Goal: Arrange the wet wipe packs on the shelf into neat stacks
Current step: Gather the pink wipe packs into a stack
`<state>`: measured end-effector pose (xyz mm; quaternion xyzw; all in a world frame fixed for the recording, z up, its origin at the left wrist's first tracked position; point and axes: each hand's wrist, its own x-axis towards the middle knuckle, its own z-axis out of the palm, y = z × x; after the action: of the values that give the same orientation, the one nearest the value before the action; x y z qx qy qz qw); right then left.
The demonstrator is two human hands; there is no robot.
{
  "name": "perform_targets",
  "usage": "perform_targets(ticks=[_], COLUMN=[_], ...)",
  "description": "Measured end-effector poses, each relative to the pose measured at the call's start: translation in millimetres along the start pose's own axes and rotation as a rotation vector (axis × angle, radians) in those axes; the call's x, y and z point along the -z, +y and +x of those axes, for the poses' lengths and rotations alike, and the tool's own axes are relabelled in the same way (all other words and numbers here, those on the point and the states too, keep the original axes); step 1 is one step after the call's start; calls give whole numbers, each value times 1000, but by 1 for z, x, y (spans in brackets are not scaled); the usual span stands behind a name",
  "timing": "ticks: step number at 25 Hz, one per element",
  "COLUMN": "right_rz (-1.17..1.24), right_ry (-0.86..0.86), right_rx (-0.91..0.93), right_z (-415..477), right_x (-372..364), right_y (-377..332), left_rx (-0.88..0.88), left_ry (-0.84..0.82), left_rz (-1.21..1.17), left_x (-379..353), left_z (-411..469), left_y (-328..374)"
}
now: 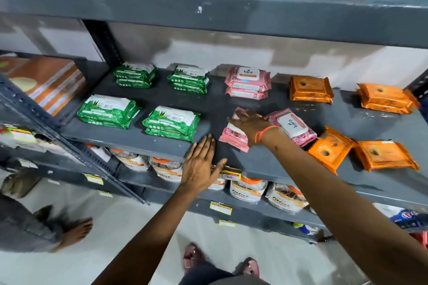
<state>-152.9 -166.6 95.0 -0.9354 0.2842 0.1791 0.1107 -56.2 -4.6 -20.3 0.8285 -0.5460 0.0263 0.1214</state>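
On the grey shelf (pixel 162 99) lie several green wipe stacks (pixel 108 111), a pink stack (pixel 247 82) at the back and two orange stacks (pixel 310 89) to its right. My right hand (pixel 249 125) lies with straight fingers on a loose pink pack (pixel 232 137) near the front edge. A second loose pink pack (pixel 294 126) lies askew just right of that wrist. Two single orange packs (pixel 330 148) sit crooked at the front right. Flat on the shelf's front edge rests my left hand (pixel 200 164), fingers straight, holding nothing.
An upper shelf (pixel 208 11) overhangs the work area. Below are white and orange pouches (pixel 247 188) and yellow price tags. A steel upright (pixel 104 41) bounds the bay on the left. A person's bare foot (pixel 74 233) stands on the floor at left.
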Motion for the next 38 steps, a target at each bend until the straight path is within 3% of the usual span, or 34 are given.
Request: perform_targets(ticks=[2,6,14,21,24,26,27,30,31,33,34,36,38], right_rz=[-129,-302,-43,-53,78,173,150,122,150,541,622,463,455], right_ry=[-39,47,304,300,355,431,374,-118,-165,9,-6,-167,-102], right_rx=[81,182,-29,-171,-165,-259,-326,-533,-491,-602,-669,-651,-653], right_z=[12,31,31,17,10,0,-4,-27,-35,-33,-28,-31,-26], right_x=[5,3,-31,-43,-33,-20,-15,-10,-7,-9,-5,0,10], right_y=[3,-3,-7,-11,-7,15,32,75,77,79,79,72,69], left_rx=[11,27,69,58,59,55,54,53,57,61,62,63,66], left_ry=[-33,-66,-78,-63,-62,-53,-49,-42,-36,-35,-40,-42,-44], left_rz=[35,22,18,-2,-5,-19,-27,-30,-34,-50,-54,-51,-47], left_x=[2,3,-3,-6,-6,-6,-5,-5,-4,-3,-3,-2,-2], left_z=[0,1,1,1,0,0,0,0,-1,-1,-2,-1,-1], left_y=[2,0,0,-3,-4,-4,-3,-2,-2,-1,-1,0,-1])
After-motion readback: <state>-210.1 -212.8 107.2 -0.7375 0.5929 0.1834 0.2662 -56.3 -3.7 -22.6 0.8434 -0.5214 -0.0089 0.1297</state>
